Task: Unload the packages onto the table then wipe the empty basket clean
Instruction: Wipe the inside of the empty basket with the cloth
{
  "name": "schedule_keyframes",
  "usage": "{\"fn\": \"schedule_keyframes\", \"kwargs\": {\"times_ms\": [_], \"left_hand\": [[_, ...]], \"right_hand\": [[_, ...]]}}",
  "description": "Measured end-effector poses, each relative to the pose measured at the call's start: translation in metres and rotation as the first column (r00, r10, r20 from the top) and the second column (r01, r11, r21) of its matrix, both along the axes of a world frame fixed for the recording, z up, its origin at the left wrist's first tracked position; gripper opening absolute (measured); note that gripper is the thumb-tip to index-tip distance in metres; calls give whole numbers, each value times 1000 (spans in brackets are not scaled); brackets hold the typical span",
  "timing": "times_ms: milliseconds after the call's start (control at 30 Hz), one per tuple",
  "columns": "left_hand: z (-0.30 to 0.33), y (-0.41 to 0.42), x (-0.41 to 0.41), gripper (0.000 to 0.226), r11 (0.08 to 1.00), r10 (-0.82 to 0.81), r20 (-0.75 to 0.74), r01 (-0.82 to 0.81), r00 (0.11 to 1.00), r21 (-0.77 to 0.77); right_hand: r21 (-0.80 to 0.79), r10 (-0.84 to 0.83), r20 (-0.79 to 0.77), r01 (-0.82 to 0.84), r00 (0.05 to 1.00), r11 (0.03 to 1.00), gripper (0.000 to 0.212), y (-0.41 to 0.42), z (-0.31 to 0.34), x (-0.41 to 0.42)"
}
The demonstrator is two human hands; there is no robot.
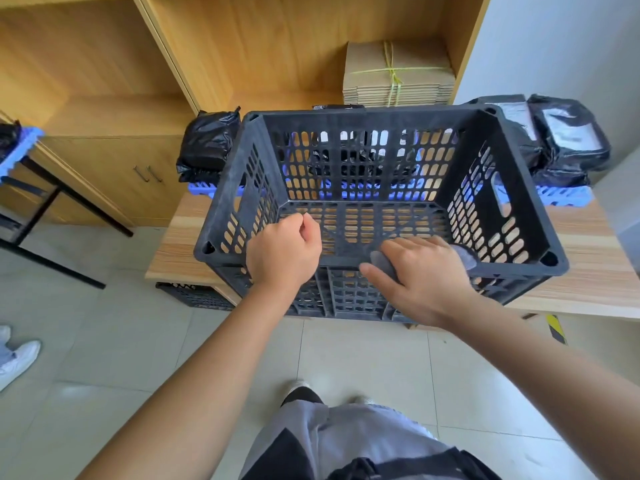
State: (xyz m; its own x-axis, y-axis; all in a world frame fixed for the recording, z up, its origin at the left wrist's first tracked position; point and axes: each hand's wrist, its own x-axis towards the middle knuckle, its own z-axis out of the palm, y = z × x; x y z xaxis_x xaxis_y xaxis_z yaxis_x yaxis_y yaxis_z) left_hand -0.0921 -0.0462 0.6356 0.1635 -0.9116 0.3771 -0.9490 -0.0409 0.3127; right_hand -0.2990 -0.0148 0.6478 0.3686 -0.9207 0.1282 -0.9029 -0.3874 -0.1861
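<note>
**Basket emptied, wiping in hand**

With the packages [568, 140] already stacked on the far side of the bench [588, 258], the black slotted plastic basket [519, 188] stands empty at the near edge, tilted toward the person; the left hand [284, 251] is clenched on the near rim, steadying it; the right hand [426, 271] lies flat, its grip pressing a soft grey cloth [384, 263] onto that rim; the wiping step seems under way; next, I judge, the cloth must reach the perforated walls and ribbed floor.

bare forearms, grey-black trousers [346, 441] (shoes pale) — sleeveless
</note>
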Motion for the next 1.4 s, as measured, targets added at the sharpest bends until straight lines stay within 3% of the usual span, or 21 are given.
{"fn": "schedule_keyframes", "kwargs": {"times_ms": [100,233,367,533,733,900,1033,1167,1233,1267,1333,1367,1400], "left_hand": [[0,-1,-1,45,1000,19,-22,-20,1000,-4],[-1,-2,-2,40,995,88,-51,-85,995,59],[1,-3,-1,43,990,107,-54,-101,993,98],[1,-5,1,47,990,105,-44,-100,994,100],[-1,-6,3,48,991,103,-47,-99,994,89],[2,-5,2,46,989,109,-50,-103,993,109],[5,-6,0,46,979,125,-50,-115,991,167],[10,-10,5,46,947,94,-36,-78,995,310],[15,-13,6,44,939,56,-116,-13,992,345],[19,-15,4,43,945,30,-193,35,981,326],[32,-18,-8,38,958,-72,-383,170,921,229],[40,-20,-18,36,950,-151,-460,258,875,178],[50,-23,-29,33,923,-232,-517,354,824,150]], "right_hand": [[56,-1,84,-4,996,998,45,-8,5,42],[109,-4,12,2,1000,994,42,-17,6,73],[-23,26,93,-23,995,999,47,-13,1,64],[-30,42,79,-40,996,999,54,-21,-5,35],[-230,-38,98,60,994,971,51,-15,-15,-36],[-297,-102,73,120,992,947,53,-9,-18,-97],[-310,-55,41,65,998,949,54,-7,-15,-121],[-304,-124,272,207,954,930,52,-1,-1,-116],[-210,-196,546,360,814,909,52,7,19,-113],[-112,-235,716,441,657,890,52,10,31,-113],[181,-310,940,561,144,808,53,11,52,-117],[332,-337,936,587,-106,739,53,9,59,-124],[457,-362,889,591,-280,665,48,8,63,-134]]}}
